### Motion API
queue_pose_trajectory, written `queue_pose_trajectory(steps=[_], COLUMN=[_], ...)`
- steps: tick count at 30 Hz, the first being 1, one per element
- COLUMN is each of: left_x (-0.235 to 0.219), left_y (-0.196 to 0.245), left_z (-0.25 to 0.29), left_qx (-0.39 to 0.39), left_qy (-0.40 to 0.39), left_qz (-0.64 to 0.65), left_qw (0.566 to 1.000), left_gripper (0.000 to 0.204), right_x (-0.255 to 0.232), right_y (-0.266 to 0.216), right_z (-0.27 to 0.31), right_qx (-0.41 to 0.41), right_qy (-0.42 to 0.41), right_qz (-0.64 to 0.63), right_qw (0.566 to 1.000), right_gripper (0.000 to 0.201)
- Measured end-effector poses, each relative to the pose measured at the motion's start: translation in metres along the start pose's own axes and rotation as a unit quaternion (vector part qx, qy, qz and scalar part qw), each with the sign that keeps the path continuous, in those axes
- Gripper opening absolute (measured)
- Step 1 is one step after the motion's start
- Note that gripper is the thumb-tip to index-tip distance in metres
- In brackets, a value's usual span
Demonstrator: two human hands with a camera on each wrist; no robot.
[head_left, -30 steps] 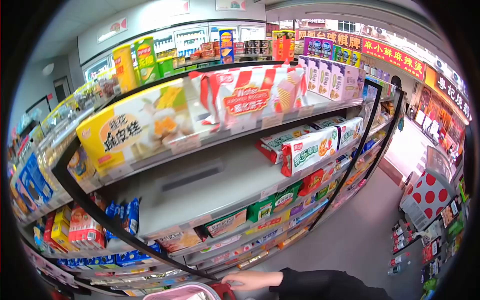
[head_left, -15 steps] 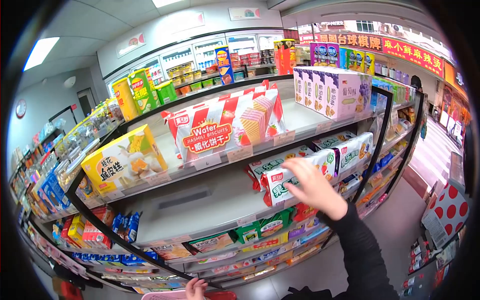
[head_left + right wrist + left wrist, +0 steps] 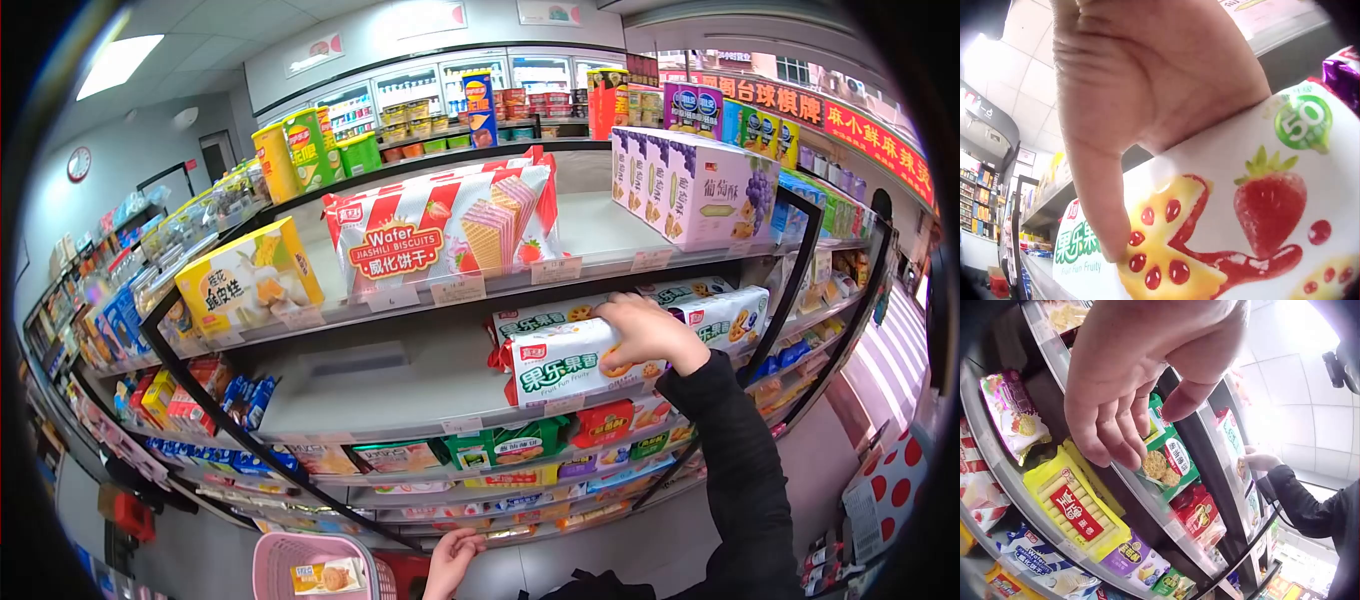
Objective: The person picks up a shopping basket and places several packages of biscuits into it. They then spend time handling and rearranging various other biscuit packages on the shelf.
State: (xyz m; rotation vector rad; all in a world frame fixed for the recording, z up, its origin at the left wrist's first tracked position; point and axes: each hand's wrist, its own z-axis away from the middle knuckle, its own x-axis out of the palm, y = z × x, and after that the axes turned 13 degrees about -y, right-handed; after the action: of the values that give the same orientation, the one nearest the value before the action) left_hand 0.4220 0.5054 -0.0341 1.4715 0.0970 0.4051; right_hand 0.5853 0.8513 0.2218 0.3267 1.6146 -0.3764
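My right hand (image 3: 648, 330) holds a white biscuit pack (image 3: 555, 368) with green lettering and a red end, on the second shelf. In the right wrist view the thumb presses its printed front, and the fingers go over the top edge, their tips hidden behind the pack (image 3: 1260, 200). A similar pack (image 3: 535, 318) lies behind it. Low down, my left hand (image 3: 456, 555) hangs with loosely bent fingers and nothing in them, beside a pink basket (image 3: 266, 565). In the left wrist view this hand (image 3: 1141, 375) overlaps a green biscuit pack (image 3: 1175, 469).
Above, the top shelf bears a red-and-white wafer bag (image 3: 430, 225), a yellow box (image 3: 250, 280) and purple-and-white boxes (image 3: 700, 190). A black shelf frame post (image 3: 785, 290) stands right of my right hand. Inside the basket lies a yellow-and-white packet (image 3: 330, 576).
My right hand rose from beside the basket to the second shelf and now grips the white biscuit pack. My left hand has come into view near the basket. The head view has shifted.
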Motion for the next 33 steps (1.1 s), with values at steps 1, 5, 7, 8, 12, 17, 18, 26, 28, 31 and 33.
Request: queue_pose_trajectory(steps=[1,5,7,8,12,17,18,26,28,31,33], left_x=[0.004,0.003,0.005,0.005,0.008,0.005,0.003,-0.012,-0.029,-0.064,-0.089], left_y=[0.012,0.001,-0.001,-0.001,0.010,0.034,0.038,0.046,0.063,0.051,0.043], left_z=[0.001,0.007,0.010,0.011,0.013,0.010,0.008,0.010,0.026,0.058,0.080], left_qx=[-0.060,-0.027,-0.019,-0.029,-0.034,0.030,0.051,0.248,0.188,0.107,0.131], left_qy=[-0.005,-0.011,-0.010,-0.017,-0.035,-0.103,-0.134,-0.061,-0.097,-0.049,0.005], left_qz=[0.006,0.028,0.035,0.037,0.038,0.029,0.047,0.127,0.077,0.108,0.143], left_qw=[0.998,0.999,0.999,0.999,0.998,0.994,0.989,0.959,0.974,0.987,0.981], left_gripper=[0.031,0.029,0.030,0.029,0.029,0.034,0.038,0.067,0.067,0.064,0.058], right_x=[0.000,-0.003,-0.005,-0.006,-0.012,-0.026,-0.028,0.032,0.056,0.105,0.135], right_y=[-0.001,-0.015,-0.026,-0.032,-0.055,-0.102,-0.114,-0.212,-0.237,-0.270,-0.299], right_z=[-0.001,0.002,0.006,0.007,0.014,0.032,0.036,0.027,0.014,-0.009,-0.027], right_qx=[-0.005,-0.023,-0.036,-0.043,-0.075,-0.087,-0.083,-0.101,-0.119,-0.142,-0.140], right_qy=[-0.001,0.036,0.055,0.082,0.160,0.239,0.234,0.081,-0.007,-0.113,-0.171], right_qz=[-0.001,-0.001,0.006,0.016,0.068,0.086,0.081,-0.309,-0.384,-0.431,-0.424], right_qw=[1.000,0.999,0.998,0.996,0.982,0.963,0.965,0.942,0.916,0.884,0.878], right_gripper=[0.052,0.050,0.050,0.049,0.043,0.042,0.043,0.044,0.044,0.056,0.057])
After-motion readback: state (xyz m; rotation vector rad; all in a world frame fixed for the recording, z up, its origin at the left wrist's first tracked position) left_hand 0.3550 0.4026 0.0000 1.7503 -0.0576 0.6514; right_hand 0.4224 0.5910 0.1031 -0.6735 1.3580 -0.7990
